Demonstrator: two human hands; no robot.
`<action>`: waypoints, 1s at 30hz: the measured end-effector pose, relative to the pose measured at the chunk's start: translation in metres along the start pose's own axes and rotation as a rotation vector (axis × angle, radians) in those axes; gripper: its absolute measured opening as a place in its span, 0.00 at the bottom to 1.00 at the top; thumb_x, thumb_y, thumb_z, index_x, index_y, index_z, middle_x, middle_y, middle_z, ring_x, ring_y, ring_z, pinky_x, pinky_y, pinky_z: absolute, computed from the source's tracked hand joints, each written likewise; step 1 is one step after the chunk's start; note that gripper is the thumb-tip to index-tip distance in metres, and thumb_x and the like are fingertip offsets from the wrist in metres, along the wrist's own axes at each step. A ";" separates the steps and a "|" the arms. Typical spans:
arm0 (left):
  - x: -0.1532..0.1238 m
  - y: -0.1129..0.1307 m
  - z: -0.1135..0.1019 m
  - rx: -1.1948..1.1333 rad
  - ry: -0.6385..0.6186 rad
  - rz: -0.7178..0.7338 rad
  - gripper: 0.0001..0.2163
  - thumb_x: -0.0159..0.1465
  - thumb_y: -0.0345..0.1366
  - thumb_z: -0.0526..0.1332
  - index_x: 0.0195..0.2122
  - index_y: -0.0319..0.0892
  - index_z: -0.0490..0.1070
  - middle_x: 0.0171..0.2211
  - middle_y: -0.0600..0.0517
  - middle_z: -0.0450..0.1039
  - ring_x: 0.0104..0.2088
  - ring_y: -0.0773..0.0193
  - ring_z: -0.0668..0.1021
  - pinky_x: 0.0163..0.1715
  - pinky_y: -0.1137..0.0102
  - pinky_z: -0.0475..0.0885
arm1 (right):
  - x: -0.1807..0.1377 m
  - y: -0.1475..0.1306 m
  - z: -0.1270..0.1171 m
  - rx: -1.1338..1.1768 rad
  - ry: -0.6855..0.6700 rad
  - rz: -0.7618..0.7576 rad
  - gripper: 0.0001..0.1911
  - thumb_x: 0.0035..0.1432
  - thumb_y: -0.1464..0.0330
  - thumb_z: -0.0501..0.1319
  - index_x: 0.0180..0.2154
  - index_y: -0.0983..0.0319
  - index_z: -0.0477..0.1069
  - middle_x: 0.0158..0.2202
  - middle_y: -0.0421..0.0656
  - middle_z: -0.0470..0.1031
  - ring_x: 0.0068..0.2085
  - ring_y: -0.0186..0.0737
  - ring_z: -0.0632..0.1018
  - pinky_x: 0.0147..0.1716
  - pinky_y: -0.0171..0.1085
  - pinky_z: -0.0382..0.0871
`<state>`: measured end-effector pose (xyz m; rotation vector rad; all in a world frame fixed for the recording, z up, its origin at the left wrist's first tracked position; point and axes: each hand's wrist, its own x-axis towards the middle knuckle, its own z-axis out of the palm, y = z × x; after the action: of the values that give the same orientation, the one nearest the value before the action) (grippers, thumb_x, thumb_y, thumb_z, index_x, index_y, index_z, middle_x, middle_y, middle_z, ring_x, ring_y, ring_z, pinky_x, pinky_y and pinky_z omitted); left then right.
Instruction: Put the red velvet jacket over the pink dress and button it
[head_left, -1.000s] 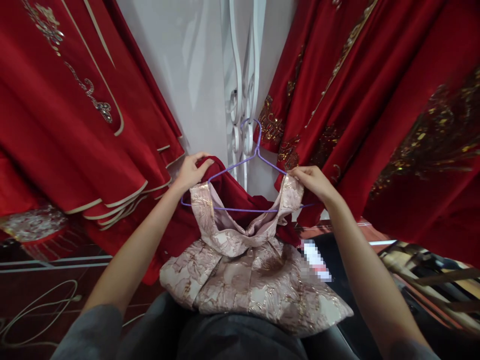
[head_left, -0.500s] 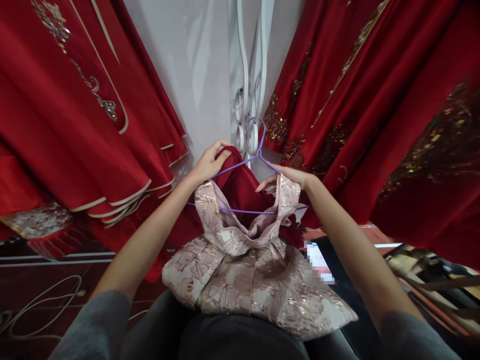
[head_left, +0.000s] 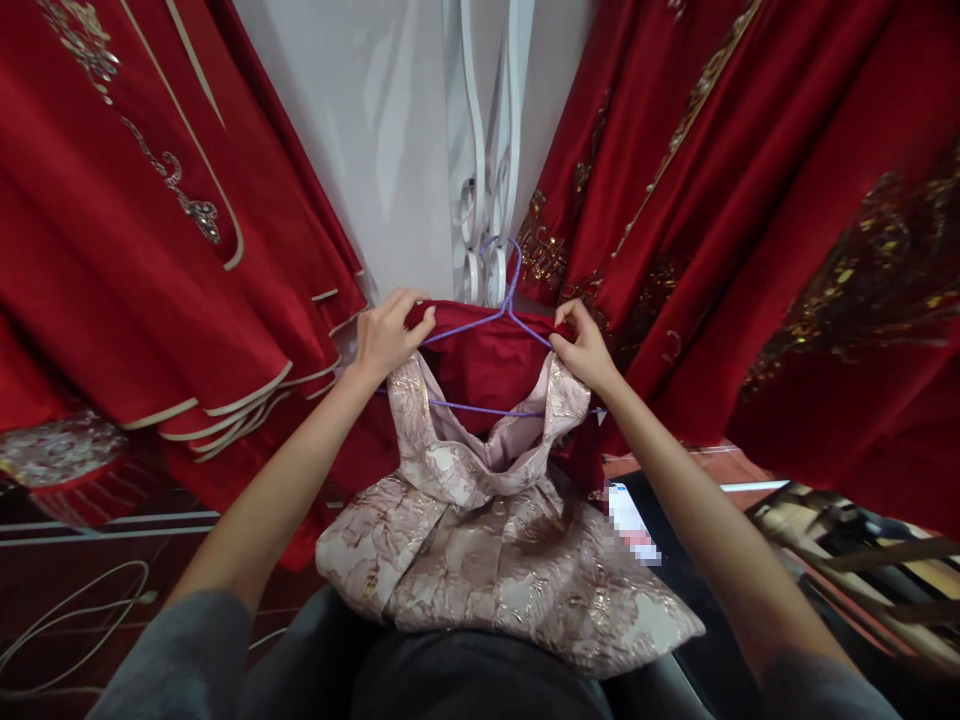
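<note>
A dark red garment (head_left: 487, 365) is stretched between my hands behind a purple hanger (head_left: 474, 324). My left hand (head_left: 391, 328) pinches its upper edge at the left. At the right end of that edge, my right hand (head_left: 581, 342) grips the red cloth between thumb and fingers. A pale pink and gold brocade dress (head_left: 480, 560) hangs by its wide straps on the hanger, its skirt spread toward my lap. The hanger's hook rises beside white scrolled metalwork. How far the red garment reaches down behind the dress is hidden.
Red gowns hang on the left (head_left: 150, 220) and right (head_left: 720, 250), some with gold or beaded trim. White scrolled metalwork (head_left: 510, 120) stands ahead. A phone (head_left: 631, 520) with a lit screen lies at right on a dark surface. A pale cable (head_left: 75, 620) coils on the floor.
My right hand has come up from behind the dress's right strap and taken hold of the red cloth. The cloth's upper edge, earlier bunched at the left, now runs straight across.
</note>
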<state>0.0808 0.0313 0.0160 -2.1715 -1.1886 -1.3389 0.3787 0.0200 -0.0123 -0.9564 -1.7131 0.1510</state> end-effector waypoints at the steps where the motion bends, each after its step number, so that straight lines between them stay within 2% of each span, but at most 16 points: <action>1: -0.002 -0.005 0.000 0.041 -0.005 0.020 0.12 0.64 0.40 0.55 0.43 0.42 0.74 0.39 0.48 0.76 0.38 0.61 0.76 0.38 0.70 0.66 | -0.002 -0.004 -0.002 -0.065 0.038 -0.056 0.10 0.46 0.71 0.53 0.35 0.58 0.59 0.35 0.41 0.66 0.38 0.40 0.70 0.44 0.40 0.66; 4: -0.007 -0.020 -0.004 0.122 -0.057 0.085 0.11 0.60 0.36 0.58 0.42 0.43 0.75 0.37 0.48 0.76 0.36 0.60 0.76 0.34 0.69 0.65 | -0.010 -0.019 -0.009 -0.301 0.023 -0.126 0.14 0.49 0.74 0.53 0.41 0.59 0.62 0.41 0.45 0.69 0.43 0.44 0.72 0.44 0.42 0.67; 7: -0.014 -0.027 -0.014 0.182 -0.071 0.075 0.10 0.56 0.31 0.58 0.38 0.44 0.76 0.34 0.49 0.76 0.35 0.59 0.76 0.31 0.69 0.64 | -0.021 -0.033 -0.016 -0.468 0.002 -0.098 0.17 0.50 0.74 0.53 0.44 0.58 0.64 0.44 0.48 0.69 0.44 0.48 0.72 0.41 0.43 0.68; 11: -0.029 -0.023 -0.024 0.284 0.026 0.052 0.12 0.54 0.26 0.56 0.35 0.44 0.76 0.31 0.51 0.76 0.33 0.60 0.76 0.30 0.68 0.64 | -0.034 -0.043 -0.025 -0.495 0.083 -0.083 0.18 0.48 0.76 0.53 0.42 0.58 0.65 0.42 0.47 0.69 0.45 0.49 0.72 0.44 0.46 0.67; 16: -0.041 -0.016 -0.017 0.332 0.136 0.062 0.15 0.52 0.23 0.54 0.34 0.45 0.75 0.31 0.50 0.75 0.34 0.59 0.74 0.30 0.67 0.63 | -0.042 -0.042 -0.042 -0.558 0.164 -0.011 0.17 0.43 0.77 0.52 0.36 0.58 0.68 0.38 0.47 0.71 0.43 0.50 0.70 0.43 0.48 0.66; 20: -0.039 -0.020 -0.015 0.339 0.150 0.047 0.13 0.52 0.23 0.54 0.33 0.44 0.75 0.29 0.49 0.74 0.32 0.59 0.73 0.29 0.66 0.61 | -0.048 -0.038 -0.064 -0.620 0.207 0.038 0.16 0.40 0.78 0.52 0.32 0.58 0.69 0.35 0.45 0.71 0.40 0.48 0.70 0.39 0.45 0.65; 24: -0.034 -0.024 -0.028 0.354 0.094 0.084 0.13 0.53 0.23 0.54 0.32 0.44 0.75 0.28 0.49 0.74 0.32 0.58 0.73 0.27 0.66 0.59 | -0.057 -0.039 -0.085 -0.653 0.182 0.106 0.16 0.39 0.78 0.52 0.31 0.58 0.71 0.32 0.45 0.71 0.37 0.47 0.70 0.37 0.43 0.64; 27: -0.035 -0.023 -0.036 0.418 0.055 0.119 0.13 0.53 0.23 0.54 0.32 0.44 0.75 0.27 0.49 0.74 0.30 0.59 0.72 0.25 0.66 0.56 | -0.064 -0.042 -0.093 -0.712 0.149 0.193 0.18 0.38 0.78 0.54 0.31 0.58 0.75 0.32 0.46 0.71 0.37 0.47 0.70 0.35 0.43 0.63; 30: -0.039 -0.020 -0.037 0.429 0.045 0.127 0.12 0.53 0.23 0.54 0.31 0.44 0.75 0.25 0.49 0.73 0.30 0.59 0.72 0.24 0.67 0.55 | -0.065 -0.042 -0.094 -0.771 0.181 0.319 0.18 0.39 0.78 0.56 0.32 0.58 0.78 0.34 0.47 0.72 0.36 0.47 0.71 0.33 0.42 0.62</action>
<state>0.0358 0.0012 -0.0012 -1.8651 -1.1717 -0.9693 0.4408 -0.0842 -0.0030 -1.7482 -1.4443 -0.4104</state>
